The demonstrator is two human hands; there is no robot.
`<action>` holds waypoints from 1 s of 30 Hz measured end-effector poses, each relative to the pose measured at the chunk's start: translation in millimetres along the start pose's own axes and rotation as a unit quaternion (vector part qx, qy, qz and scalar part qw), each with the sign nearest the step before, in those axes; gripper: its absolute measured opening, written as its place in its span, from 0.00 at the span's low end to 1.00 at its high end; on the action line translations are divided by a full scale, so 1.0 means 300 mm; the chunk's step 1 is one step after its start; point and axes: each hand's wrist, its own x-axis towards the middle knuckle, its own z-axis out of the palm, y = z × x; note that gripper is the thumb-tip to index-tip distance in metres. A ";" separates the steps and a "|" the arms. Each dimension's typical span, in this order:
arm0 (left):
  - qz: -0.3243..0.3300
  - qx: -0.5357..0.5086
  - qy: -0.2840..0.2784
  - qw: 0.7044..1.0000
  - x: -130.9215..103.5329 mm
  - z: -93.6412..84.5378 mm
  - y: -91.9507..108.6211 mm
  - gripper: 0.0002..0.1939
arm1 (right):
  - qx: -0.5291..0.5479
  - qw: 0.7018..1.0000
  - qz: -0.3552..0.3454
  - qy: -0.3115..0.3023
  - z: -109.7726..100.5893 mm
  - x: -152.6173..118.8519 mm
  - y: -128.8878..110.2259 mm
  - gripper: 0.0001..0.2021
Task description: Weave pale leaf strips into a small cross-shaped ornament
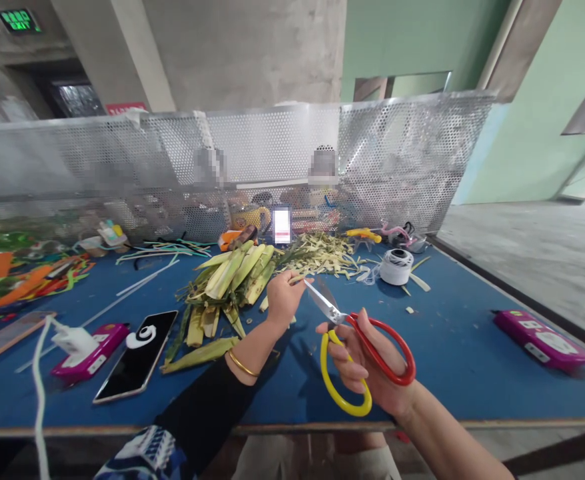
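My right hand grips a pair of scissors with one red and one yellow handle loop. The blades are spread and point up and left. My left hand, with a gold bangle at its wrist, pinches a small strip of pale husk right beside the blade tips. Left of that hand lies a pile of yellow-green corn husks. Cut husk scraps are heaped behind both hands.
A smartphone, a purple power bank with a white plug, and another purple power bank lie on the blue table. A white string spool stands at back right. A perforated metal screen borders the far edge.
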 end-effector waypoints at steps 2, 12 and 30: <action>-0.003 -0.001 0.002 1.000 -0.002 -0.001 0.002 0.12 | 0.003 1.000 0.004 0.004 0.005 0.005 0.005 0.27; -0.022 -0.002 0.015 1.000 -0.003 0.005 -0.001 0.13 | 0.003 0.999 -0.035 0.034 0.025 0.033 0.041 0.28; -0.010 0.000 0.020 1.000 -0.009 0.013 -0.010 0.09 | 0.041 0.993 -0.084 0.076 0.089 0.083 0.075 0.23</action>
